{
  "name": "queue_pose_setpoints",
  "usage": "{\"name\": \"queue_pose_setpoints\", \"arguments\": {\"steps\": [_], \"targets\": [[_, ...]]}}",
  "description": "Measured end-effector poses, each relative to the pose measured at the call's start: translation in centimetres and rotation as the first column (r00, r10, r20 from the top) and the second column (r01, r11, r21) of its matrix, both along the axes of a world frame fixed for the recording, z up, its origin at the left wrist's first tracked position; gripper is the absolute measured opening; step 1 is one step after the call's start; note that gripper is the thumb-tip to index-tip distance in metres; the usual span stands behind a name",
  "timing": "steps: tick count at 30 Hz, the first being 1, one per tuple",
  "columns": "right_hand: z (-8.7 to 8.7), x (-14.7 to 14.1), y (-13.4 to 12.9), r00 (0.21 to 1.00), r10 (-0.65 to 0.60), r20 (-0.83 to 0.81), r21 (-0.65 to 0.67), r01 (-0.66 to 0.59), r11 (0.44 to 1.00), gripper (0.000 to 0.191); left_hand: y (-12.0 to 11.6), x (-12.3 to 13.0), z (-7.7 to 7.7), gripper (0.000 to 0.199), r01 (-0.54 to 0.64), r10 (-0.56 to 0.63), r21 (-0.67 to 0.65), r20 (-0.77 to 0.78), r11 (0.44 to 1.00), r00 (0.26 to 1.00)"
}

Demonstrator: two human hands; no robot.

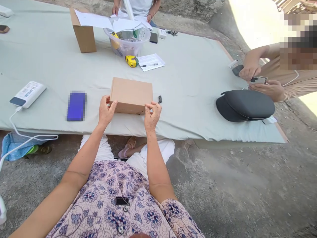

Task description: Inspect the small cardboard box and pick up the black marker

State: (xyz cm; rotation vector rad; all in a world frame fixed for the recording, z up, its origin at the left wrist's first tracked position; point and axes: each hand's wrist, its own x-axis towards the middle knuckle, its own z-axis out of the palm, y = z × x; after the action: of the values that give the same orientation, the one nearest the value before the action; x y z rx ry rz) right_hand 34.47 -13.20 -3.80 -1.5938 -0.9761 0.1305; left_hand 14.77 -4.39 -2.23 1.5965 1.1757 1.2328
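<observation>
A closed brown cardboard box (132,91) lies flat on the cloth-covered table in front of me. My left hand (106,111) grips its near left corner, with the thumb on the front side and the fingers around the left end. At the near right corner, my right hand (152,116) pinches the box's edge between thumb and fingers. Just beyond the right hand sits a small black object (159,99), too small to name. A blurred blue-purple rectangle (76,106) lies to the left of the box.
A white power bank (27,95) with a cable is at left. Behind the box are a yellow tape measure (131,61), notepad (156,63), clear tub (128,46) and upright cardboard box (86,39). A black case (245,105) stands at right, near a person holding a phone (258,80).
</observation>
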Motion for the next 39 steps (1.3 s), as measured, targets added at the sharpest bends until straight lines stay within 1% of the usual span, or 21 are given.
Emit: {"name": "queue_pose_setpoints", "arguments": {"steps": [2, 3, 6, 8, 11, 12, 15, 17, 19, 22, 24, 27, 29, 31, 35, 39], "targets": [[0.2, -0.5, 0.3, 0.999, -0.028, 0.031, -0.013, 0.029, 1.000, 0.021, 0.1, -0.1, -0.2, 0.049, 0.015, -0.014, -0.010, 0.027, 1.000, 1.000], [0.4, -0.8, 0.5, 0.997, -0.058, 0.058, -0.026, 0.060, 0.998, 0.024, 0.1, 0.0, -0.3, 0.050, 0.011, -0.010, -0.016, 0.035, 1.000, 0.999], [1.2, -2.4, 1.4, 0.978, -0.161, 0.132, -0.091, 0.173, 0.981, 0.044, -0.2, 0.7, -0.5, 0.052, -0.040, 0.040, -0.018, 0.020, 0.999, 0.999], [1.7, -3.4, 2.0, 0.967, -0.208, 0.148, -0.126, 0.227, 0.966, 0.053, -0.5, 1.5, -0.7, 0.062, -0.109, 0.109, 0.010, -0.043, 0.994, 0.993], [2.0, -3.8, 2.3, 0.958, -0.242, 0.155, -0.135, 0.263, 0.955, 0.056, -0.9, 2.7, -0.8, 0.083, -0.204, 0.208, 0.045, -0.144, 0.978, 0.967], [2.0, -3.6, 2.3, 0.959, -0.237, 0.157, -0.134, 0.259, 0.957, 0.054, -1.0, 3.0, -0.8, 0.086, -0.213, 0.218, 0.045, -0.161, 0.976, 0.963], [1.6, -2.3, 2.0, 0.974, -0.176, 0.144, -0.115, 0.193, 0.975, 0.043, -1.1, 3.0, -0.8, 0.083, -0.202, 0.207, 0.047, -0.178, 0.978, 0.962], [1.1, -1.1, 1.7, 0.987, -0.126, 0.095, -0.073, 0.133, 0.988, 0.034, -0.9, 2.6, -1.1, 0.080, -0.178, 0.186, 0.063, -0.178, 0.982, 0.966], [0.6, -0.1, 1.4, 0.997, -0.080, 0.014, -0.018, 0.080, 0.997, 0.029, -0.5, 2.0, -1.6, 0.076, -0.143, 0.155, 0.086, -0.164, 0.986, 0.974], [-0.1, 0.8, 1.3, 0.994, -0.046, -0.096, 0.027, 0.049, 0.998, 0.029, 0.2, 1.2, -2.4, 0.067, -0.090, 0.106, 0.119, -0.135, 0.989, 0.985], [-0.6, 1.0, 1.4, 0.986, -0.071, -0.148, 0.030, 0.077, 0.997, 0.033, 0.6, 0.8, -2.8, 0.062, -0.063, 0.076, 0.120, -0.104, 0.991, 0.992], [-1.1, 1.1, 1.7, 0.972, -0.096, -0.213, 0.031, 0.105, 0.994, 0.041, 0.8, 0.5, -3.0, 0.061, -0.023, 0.028, 0.094, -0.056, 0.995, 0.998], [-1.3, 1.2, 1.9, 0.974, -0.070, -0.217, 0.036, 0.080, 0.996, 0.041, 0.8, 0.4, -2.9, 0.063, -0.008, 0.012, 0.080, -0.046, 0.997, 0.999], [-1.4, 1.1, 1.8, 0.979, -0.047, -0.197, 0.039, 0.056, 0.998, 0.039, 0.8, 0.4, -2.7, 0.068, -0.020, 0.025, 0.080, -0.056, 0.997, 0.998], [-0.8, 0.1, 1.0, 0.979, -0.032, -0.200, 0.013, 0.035, 0.999, 0.038, 1.5, 0.3, -2.4, 0.075, -0.062, 0.067, 0.099, -0.047, 0.993, 0.997], [-0.2, -1.8, -0.2, 0.967, 0.040, -0.253, 0.021, -0.036, 0.999, 0.039, 2.8, -0.3, -2.2, 0.072, -0.004, 0.000, 0.077, 0.050, 0.997, 0.999]]}}
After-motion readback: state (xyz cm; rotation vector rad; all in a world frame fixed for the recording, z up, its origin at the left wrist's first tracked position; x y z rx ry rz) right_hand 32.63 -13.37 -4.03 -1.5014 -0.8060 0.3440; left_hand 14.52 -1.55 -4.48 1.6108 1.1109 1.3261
